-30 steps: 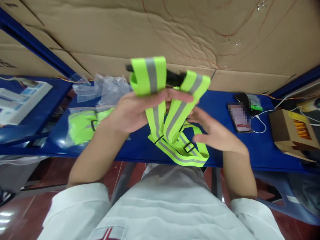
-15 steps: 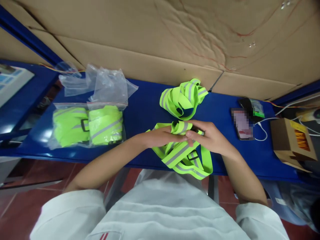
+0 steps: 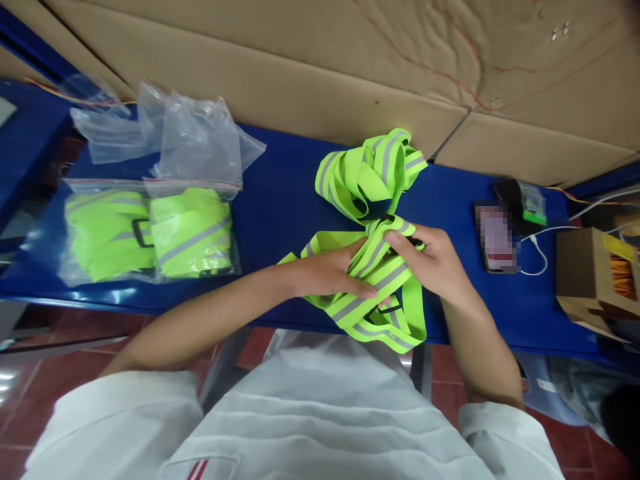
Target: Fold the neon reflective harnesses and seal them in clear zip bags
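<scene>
A neon yellow-green reflective strap point(image 3: 367, 301) with grey stripes and black buckles lies in loops at the table's near edge. My left hand point(image 3: 333, 272) grips folds of it, thumb laid across the webbing. On the other side my right hand point(image 3: 425, 257) pinches the upper folds between thumb and fingers, near a black buckle part. Some fingers of both hands are hidden by the webbing. Just beyond my hands sits a second bundle of reflective strap point(image 3: 370, 170), loosely coiled.
Two filled zip bags point(image 3: 193, 233) of folded straps lie left, with clear plastic bags point(image 3: 197, 137) behind them. To the right are a phone point(image 3: 496, 237), a white cable point(image 3: 543, 257) and an open cardboard box point(image 3: 580, 267). A cardboard wall point(image 3: 300, 87) backs the blue table point(image 3: 273, 200).
My right hand has drawn the upper folds up and right, so more strap stretches between my hands. The left thumb now lies lower across the webbing. The camera view has shifted slightly.
</scene>
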### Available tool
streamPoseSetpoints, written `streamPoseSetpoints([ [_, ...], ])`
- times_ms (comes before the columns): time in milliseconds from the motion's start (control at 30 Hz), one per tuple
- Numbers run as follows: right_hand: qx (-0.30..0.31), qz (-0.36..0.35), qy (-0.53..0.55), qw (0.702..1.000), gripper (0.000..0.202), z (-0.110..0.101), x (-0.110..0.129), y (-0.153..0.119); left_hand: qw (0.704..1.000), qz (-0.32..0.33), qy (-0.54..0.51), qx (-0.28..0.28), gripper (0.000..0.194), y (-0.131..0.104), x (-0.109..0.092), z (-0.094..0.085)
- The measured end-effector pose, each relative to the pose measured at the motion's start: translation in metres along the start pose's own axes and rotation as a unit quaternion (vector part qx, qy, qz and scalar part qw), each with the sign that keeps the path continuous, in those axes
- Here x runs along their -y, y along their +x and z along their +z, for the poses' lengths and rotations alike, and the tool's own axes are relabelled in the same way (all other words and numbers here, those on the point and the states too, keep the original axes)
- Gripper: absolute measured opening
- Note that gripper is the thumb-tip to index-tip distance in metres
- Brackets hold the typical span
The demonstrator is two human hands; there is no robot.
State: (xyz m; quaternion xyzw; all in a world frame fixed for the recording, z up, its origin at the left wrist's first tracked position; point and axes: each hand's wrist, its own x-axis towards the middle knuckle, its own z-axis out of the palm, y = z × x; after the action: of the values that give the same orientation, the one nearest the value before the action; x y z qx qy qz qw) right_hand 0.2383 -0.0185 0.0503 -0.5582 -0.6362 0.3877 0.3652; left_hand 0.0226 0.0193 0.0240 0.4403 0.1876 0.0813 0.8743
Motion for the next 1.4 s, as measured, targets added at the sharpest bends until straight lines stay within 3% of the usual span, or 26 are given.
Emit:
streamPoseSetpoints([
  [133, 0.010, 0.027, 0.036, 0.999, 0.037, -0.001, -0.003, 0.002, 1.000, -0.013, 0.020, 0.017, 0.033, 0.001, 0.001, 0.000],
  [300, 0.011, 0.032, 0.044, 0.998, 0.034, -0.004, -0.002, 0.001, 1.000, -0.006, 0.018, -0.004, 0.040, 0.003, 0.002, -0.003],
  [400, 0.014, 0.056, 0.080, 0.995, 0.033, -0.006, -0.002, -0.001, 0.998, -0.018, 0.055, 0.020, 0.034, 0.001, 0.003, -0.006],
  [500, 0.058, 0.122, 0.179, 0.974, 0.039, -0.006, -0.002, -0.002, 0.991, -0.040, 0.116, 0.052, 0.032, -0.002, 0.002, -0.007],
  [600, 0.084, 0.156, 0.254, 0.951, 0.041, -0.006, -0.001, -0.001, 0.980, -0.015, 0.183, 0.078, 0.033, -0.004, 0.002, -0.007],
  [733, 0.014, 0.093, 0.179, 0.979, 0.031, -0.007, 0.000, -0.002, 0.968, 0.041, 0.234, 0.086, 0.032, -0.003, 0.004, -0.007],
  [833, -0.062, -0.003, 0.062, 0.996, 0.021, -0.012, -0.001, -0.008, 0.959, 0.040, 0.275, 0.058, 0.027, 0.000, 0.007, -0.008],
  [900, -0.068, -0.054, 0.027, 0.996, 0.017, -0.015, -0.002, -0.010, 0.956, 0.034, 0.289, 0.040, 0.027, 0.001, 0.009, -0.007],
  [967, -0.020, -0.070, 0.036, 0.997, 0.023, -0.020, -0.002, -0.009, 0.958, 0.034, 0.283, 0.038, 0.028, 0.001, 0.010, -0.005],
  [1067, 0.125, -0.030, 0.080, 0.988, 0.044, -0.029, -0.001, -0.005, 0.959, 0.047, 0.278, 0.036, 0.027, 0.001, 0.011, -0.001],
  [1167, 0.213, 0.001, 0.112, 0.971, 0.043, -0.039, -0.003, -0.002, 0.956, 0.052, 0.288, 0.019, 0.025, 0.001, 0.010, 0.000],
  [1267, 0.166, -0.025, 0.100, 0.981, 0.039, -0.038, -0.006, -0.005, 0.955, 0.050, 0.292, -0.017, 0.027, 0.001, 0.008, -0.001],
  [1400, -0.003, -0.097, 0.025, 0.995, 0.035, -0.017, -0.003, -0.011, 0.961, 0.049, 0.270, -0.046, 0.029, 0.003, 0.008, -0.001],
])
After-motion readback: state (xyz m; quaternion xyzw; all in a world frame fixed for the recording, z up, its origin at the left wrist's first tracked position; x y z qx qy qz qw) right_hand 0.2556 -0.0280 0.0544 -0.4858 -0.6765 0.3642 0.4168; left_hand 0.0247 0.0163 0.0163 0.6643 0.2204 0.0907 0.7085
